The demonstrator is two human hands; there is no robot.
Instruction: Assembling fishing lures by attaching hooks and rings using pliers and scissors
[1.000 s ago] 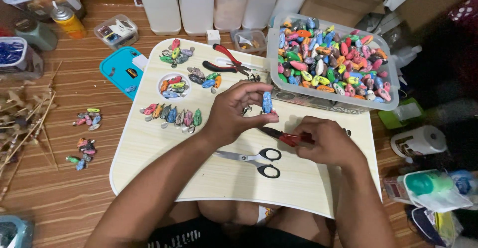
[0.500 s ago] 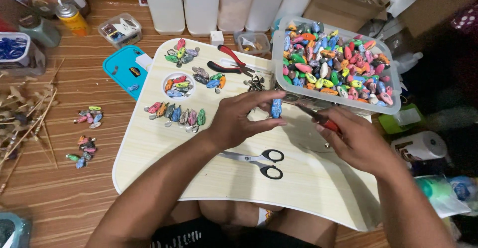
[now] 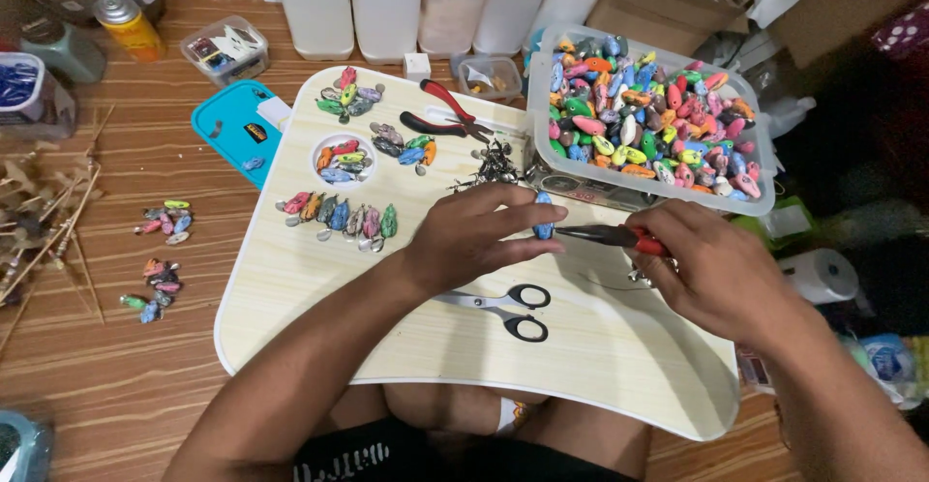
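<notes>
On the pale wooden surface, the big clear tub at the far right brims with colourful fish-shaped lures. A round well in the board holds a few more. The left hand pinches a blue lure at centre; the right hand grips red-handled pliers, tips at the lure.

The blue lure is mostly hidden by the left hand; the pliers' handles are covered by the right hand.
</notes>
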